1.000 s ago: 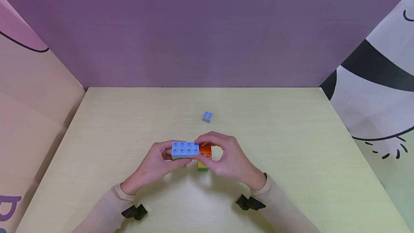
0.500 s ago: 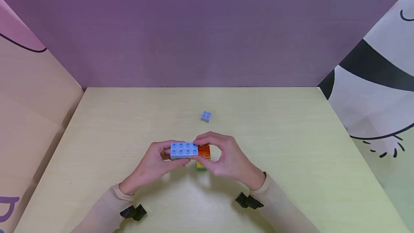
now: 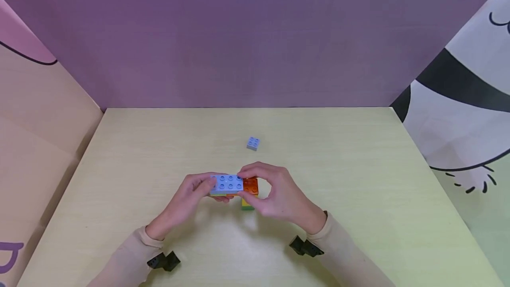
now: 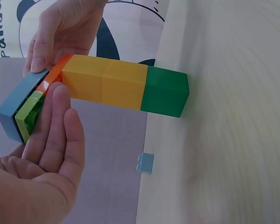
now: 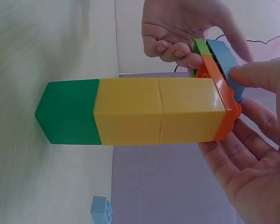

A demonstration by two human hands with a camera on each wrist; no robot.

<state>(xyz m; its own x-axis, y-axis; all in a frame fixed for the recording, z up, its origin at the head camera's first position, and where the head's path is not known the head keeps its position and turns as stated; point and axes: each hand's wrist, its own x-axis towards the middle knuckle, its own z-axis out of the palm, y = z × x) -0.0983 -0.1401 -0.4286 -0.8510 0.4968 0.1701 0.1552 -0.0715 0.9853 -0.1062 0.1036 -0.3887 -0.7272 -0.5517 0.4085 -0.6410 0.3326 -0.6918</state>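
A tower of toy building bricks stands on the table: a green brick (image 4: pixel 165 91) lowest, two yellow bricks (image 4: pixel 123 86) over it and a thin orange brick (image 3: pixel 250 186) on top. A long blue brick (image 3: pixel 227 184) lies across the orange one's left part and juts out to the left. Under its overhang sits a thin light green brick (image 4: pixel 28 116). My left hand (image 3: pixel 193 196) holds the blue brick's left end, thumb on the studs and fingers beneath the light green brick. With thumb and index finger, my right hand (image 3: pixel 279 191) pinches the blue brick's right end.
A small light blue brick (image 3: pixel 253 143) lies on the pale table (image 3: pixel 338 145) behind the tower. A purple panel (image 3: pixel 255 39) rises at the table's back edge, with printed panels at both sides.
My left thumb has moved from the blue brick's front side up onto its studs, and the left fingers now show below it. The right hand keeps its pinch.
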